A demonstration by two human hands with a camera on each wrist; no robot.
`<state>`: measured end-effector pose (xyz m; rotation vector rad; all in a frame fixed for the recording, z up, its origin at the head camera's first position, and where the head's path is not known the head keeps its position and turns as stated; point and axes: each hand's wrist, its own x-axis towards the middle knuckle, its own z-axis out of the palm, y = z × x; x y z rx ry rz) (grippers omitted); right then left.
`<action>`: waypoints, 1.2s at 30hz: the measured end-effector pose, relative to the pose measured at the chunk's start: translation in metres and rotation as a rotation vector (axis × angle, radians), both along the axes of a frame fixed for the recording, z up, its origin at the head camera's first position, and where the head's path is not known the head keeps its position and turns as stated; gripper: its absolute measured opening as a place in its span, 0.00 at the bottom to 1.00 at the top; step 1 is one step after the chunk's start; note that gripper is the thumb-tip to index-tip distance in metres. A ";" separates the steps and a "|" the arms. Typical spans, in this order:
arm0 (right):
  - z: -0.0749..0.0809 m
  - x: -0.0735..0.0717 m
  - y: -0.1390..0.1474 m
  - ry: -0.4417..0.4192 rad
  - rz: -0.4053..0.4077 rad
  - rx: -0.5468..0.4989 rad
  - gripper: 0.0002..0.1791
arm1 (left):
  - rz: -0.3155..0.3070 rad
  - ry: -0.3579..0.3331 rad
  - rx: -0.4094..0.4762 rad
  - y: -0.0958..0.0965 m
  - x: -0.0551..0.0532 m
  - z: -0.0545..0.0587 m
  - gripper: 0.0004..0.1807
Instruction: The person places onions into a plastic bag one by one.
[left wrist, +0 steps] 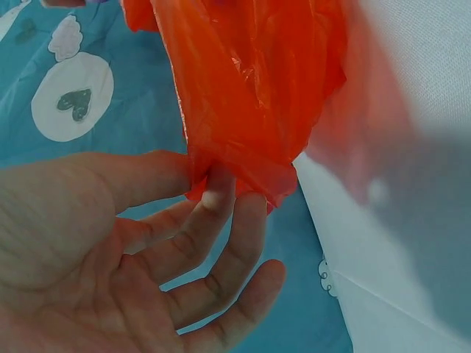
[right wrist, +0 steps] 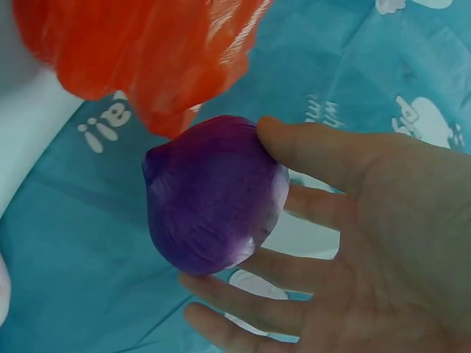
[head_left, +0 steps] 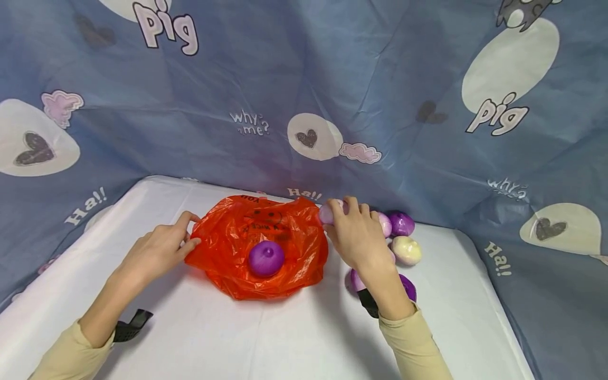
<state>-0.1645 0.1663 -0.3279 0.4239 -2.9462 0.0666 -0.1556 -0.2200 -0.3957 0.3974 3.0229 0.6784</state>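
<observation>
A red plastic bag [head_left: 223, 227] with black print lies spread on the table, its left edge pinched between the thumb and fingers of my left hand [head_left: 159, 245]. The left wrist view shows the gathered film [left wrist: 243, 110] at those fingertips. One purple onion [head_left: 266, 258] sits at the middle of the bag; whether it is inside or on top, I cannot tell. My right hand [head_left: 358, 237] holds another purple onion [right wrist: 213, 195] with a pale root end, at the bag's right edge. In the right wrist view, thumb and fingers grip it from the side.
Right of the bag lie several more onions, among them a dark purple one [head_left: 401, 224] and a pale yellowish one [head_left: 406, 250]. My right forearm partly hides this group. A white cloth covers the table [head_left: 214, 332]. Behind it hangs a blue printed sheet [head_left: 266, 84].
</observation>
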 end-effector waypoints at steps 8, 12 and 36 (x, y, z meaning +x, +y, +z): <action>0.007 0.009 -0.011 0.052 0.035 -0.022 0.30 | 0.001 0.020 -0.014 0.001 0.000 -0.001 0.24; 0.006 0.015 -0.018 0.096 0.058 -0.005 0.30 | -0.001 0.019 -0.009 0.002 0.002 -0.004 0.23; 0.008 0.023 -0.056 0.191 0.175 -0.007 0.33 | -0.008 0.026 -0.011 0.001 0.000 0.000 0.24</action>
